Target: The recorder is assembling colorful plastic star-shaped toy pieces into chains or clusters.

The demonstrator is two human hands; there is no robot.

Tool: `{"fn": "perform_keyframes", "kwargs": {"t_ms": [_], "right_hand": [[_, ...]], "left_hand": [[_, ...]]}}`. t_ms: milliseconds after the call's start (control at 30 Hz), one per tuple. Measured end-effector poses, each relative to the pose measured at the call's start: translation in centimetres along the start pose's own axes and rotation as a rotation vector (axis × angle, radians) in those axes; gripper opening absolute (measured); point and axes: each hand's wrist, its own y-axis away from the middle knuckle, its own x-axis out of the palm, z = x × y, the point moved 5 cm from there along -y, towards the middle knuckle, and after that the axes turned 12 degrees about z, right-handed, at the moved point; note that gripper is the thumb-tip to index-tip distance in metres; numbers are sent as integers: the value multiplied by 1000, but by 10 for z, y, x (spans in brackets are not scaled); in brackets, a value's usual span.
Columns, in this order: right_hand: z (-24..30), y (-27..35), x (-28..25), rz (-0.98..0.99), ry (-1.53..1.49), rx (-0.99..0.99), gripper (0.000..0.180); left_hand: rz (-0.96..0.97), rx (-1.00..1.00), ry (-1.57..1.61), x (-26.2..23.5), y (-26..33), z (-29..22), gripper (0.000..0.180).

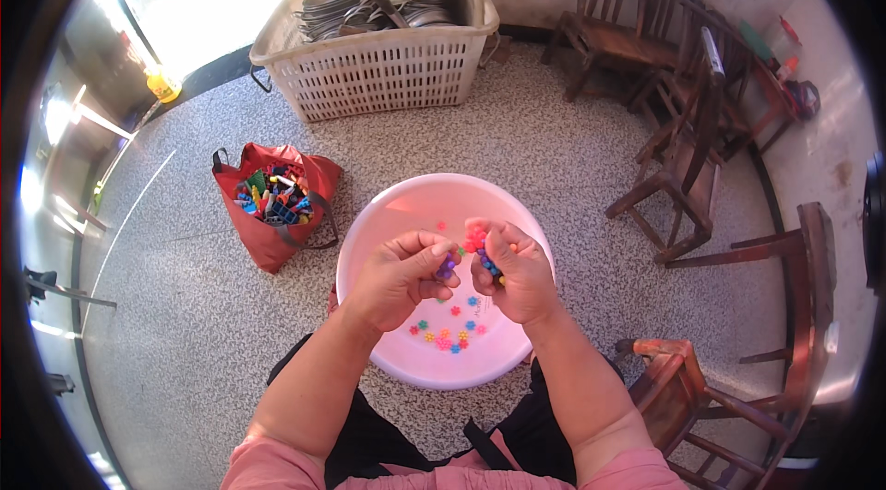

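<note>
My left hand point(402, 276) pinches a small purple snowflake-shaped plastic piece point(448, 264) between thumb and fingers. My right hand point(510, 268) grips a cluster of joined plastic pieces point(479, 245), red on top with blue and yellow below. Both hands meet over a pink plastic basin point(388, 213) on the floor. Several loose coloured snowflake pieces point(449, 331) lie on the basin's bottom, partly hidden by my hands.
A red bag point(268, 236) full of coloured building toys sits left of the basin. A white slatted basket point(378, 70) holding metal dishes stands behind. Wooden chairs point(688, 167) line the right side, one point(674, 379) close to my right elbow. The floor is speckled grey.
</note>
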Motion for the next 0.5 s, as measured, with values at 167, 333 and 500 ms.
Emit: {"fn": "perform_keyframes", "kwargs": {"t_ms": [167, 333, 500], "right_hand": [[-2, -4, 1, 129, -477, 133, 47], [-7, -5, 4, -47, -600, 146, 53], [-16, -7, 15, 115, -622, -35, 50]], "left_hand": [[58, -11, 48, -10, 1, -2, 13], [-124, 196, -607, 9, 4, -11, 21], [-127, 259, -1043, 9, 1, 3, 29]]}}
